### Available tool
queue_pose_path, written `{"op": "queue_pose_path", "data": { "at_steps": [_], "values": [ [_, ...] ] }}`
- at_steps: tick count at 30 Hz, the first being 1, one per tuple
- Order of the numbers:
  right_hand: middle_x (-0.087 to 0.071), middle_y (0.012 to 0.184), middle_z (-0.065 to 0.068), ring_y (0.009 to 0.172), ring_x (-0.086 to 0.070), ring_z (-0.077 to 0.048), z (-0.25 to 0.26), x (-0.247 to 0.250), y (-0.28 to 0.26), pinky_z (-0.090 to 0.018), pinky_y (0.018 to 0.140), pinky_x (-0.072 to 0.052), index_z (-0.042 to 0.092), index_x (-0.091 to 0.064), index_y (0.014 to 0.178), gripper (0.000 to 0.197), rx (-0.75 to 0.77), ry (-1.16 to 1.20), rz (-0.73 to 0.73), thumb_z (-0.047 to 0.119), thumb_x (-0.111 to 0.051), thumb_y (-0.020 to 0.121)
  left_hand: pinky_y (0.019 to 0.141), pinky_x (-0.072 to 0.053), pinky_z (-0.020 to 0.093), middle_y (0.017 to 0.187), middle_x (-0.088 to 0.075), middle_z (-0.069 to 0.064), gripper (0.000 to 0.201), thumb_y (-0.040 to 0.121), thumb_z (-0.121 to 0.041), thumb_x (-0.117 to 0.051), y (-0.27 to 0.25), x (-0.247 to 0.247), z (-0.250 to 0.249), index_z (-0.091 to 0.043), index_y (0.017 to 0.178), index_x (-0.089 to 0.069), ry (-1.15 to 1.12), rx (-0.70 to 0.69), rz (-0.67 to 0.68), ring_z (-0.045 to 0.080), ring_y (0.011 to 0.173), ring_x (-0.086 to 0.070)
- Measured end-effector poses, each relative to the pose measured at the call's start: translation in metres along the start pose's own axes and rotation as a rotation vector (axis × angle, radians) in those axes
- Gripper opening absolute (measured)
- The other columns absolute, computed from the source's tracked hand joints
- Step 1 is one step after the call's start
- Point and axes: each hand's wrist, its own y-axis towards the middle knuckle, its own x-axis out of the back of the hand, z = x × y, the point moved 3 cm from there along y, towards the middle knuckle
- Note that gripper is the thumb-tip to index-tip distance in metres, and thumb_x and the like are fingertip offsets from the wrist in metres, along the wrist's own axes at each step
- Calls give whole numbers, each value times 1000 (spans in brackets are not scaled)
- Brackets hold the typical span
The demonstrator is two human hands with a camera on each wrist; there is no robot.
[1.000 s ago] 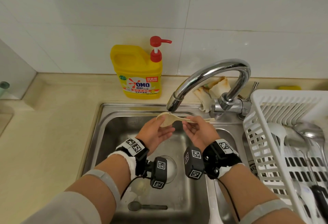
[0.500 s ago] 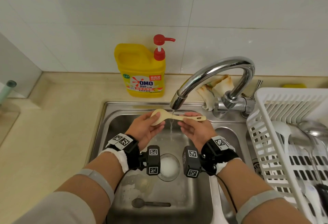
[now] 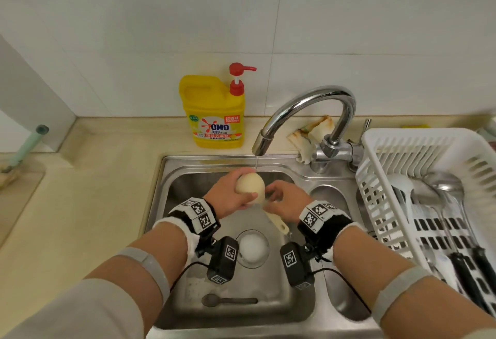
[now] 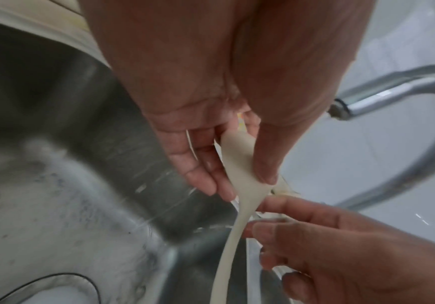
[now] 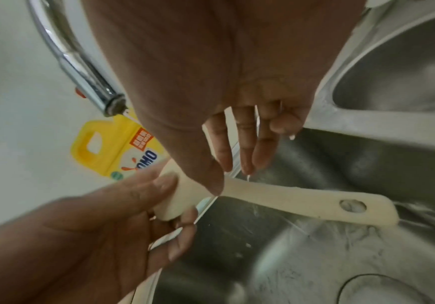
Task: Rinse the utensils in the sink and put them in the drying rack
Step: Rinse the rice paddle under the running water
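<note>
A cream rice paddle [image 3: 251,185] stands head-up under the tap spout [image 3: 261,145], where a thin stream of water runs onto it. My left hand [image 3: 228,196] grips the paddle's head [image 4: 237,162] between thumb and fingers. My right hand [image 3: 287,201] pinches the neck just below, its thumb lying on the front [image 5: 211,181]. The handle [image 5: 302,200], with a hole near its end, slants down over the sink basin [image 3: 188,191]. A dark spoon [image 3: 228,300] lies on the sink floor near the front. The white drying rack [image 3: 402,145] at the right holds several utensils.
A yellow detergent bottle [image 3: 217,118] with a red pump stands behind the sink. A crumpled cloth [image 3: 311,131] lies by the tap base. The round drain [image 3: 252,247] sits under my wrists. A small second basin [image 3: 341,285] separates the main basin from the rack.
The paddle has turned from lying crosswise under the tap to head-up with its handle pointing down towards me. Both hands have moved closer together on it.
</note>
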Motion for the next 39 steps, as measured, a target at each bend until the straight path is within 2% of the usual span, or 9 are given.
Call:
{"op": "queue_pose_path", "data": {
  "at_steps": [4,7,10,14,17,20,27,34,39],
  "values": [
    [-56,78,5,75,-55,-18,-3,12,-29,-25,59,-39,19,-56,86,21,36,-96,-61,32,-73,83,76,-63,40,134,-52,1,56,86,-7,-74,-10,-25,-31,-27,134,-53,71,-103,58,25,111,-62],
    [-58,74,1,72,-59,-22,-8,36,-54,-29,61,-45,20,-52,75,24,39,-46,-206,33,-69,86,81,-62,43,131,-55,2,57,85,-17,-76,-14,-42,-62,-34,133,-50,77,-181,61,22,103,-67],
    [-67,78,-3,75,-68,-24,-11,70,-82,-40,74,-56,21,-55,76,23,71,67,-330,35,-71,86,83,-61,45,121,-63,4,61,77,-33,-81,-15,-60,-97,-42,127,-47,0,-233,32,21,100,-69],
    [-70,73,-5,64,-69,-17,-19,129,-129,-32,63,-56,14,-63,81,21,80,131,-472,31,-73,88,89,-59,44,121,-61,-4,71,73,-44,-81,-15,-96,-135,-39,133,-43,-20,-306,60,17,104,-69],
    [-72,72,-10,55,-65,-7,-48,174,-162,-22,56,-52,5,-67,81,26,21,209,-497,28,-77,85,95,-56,45,110,-68,-8,54,79,-44,-74,-16,-131,-153,-34,128,-52,87,-328,178,15,102,-69],
    [-74,72,-9,65,-67,-20,-98,212,-183,-38,70,-57,3,-68,80,34,-58,253,-505,34,-82,80,97,-52,34,109,-67,-11,27,92,-33,-66,-20,-167,-168,-28,118,-65,303,-397,253,7,101,-66],
    [-76,77,-17,85,-74,-38,-197,235,-186,-49,88,-59,-5,-70,92,34,-102,413,-279,25,-83,80,89,-60,39,118,-68,3,59,90,-29,-73,2,-261,-196,-23,142,-45,9,-174,317,15,98,-73],
    [-75,97,-22,86,-76,-21,-250,226,-159,-34,83,-61,-4,-69,106,26,-105,526,145,10,-77,86,80,-62,45,120,-63,13,28,95,-18,-66,33,-329,-204,-13,123,-62,111,-43,238,28,106,-67],
    [-77,87,-6,73,-73,-17,-284,212,-138,-32,72,-63,17,-69,109,22,-42,8,333,20,-71,88,82,-62,44,127,-60,14,33,99,-20,-60,38,-335,-191,-9,130,-60,365,136,251,29,103,-69]
  ]
}}
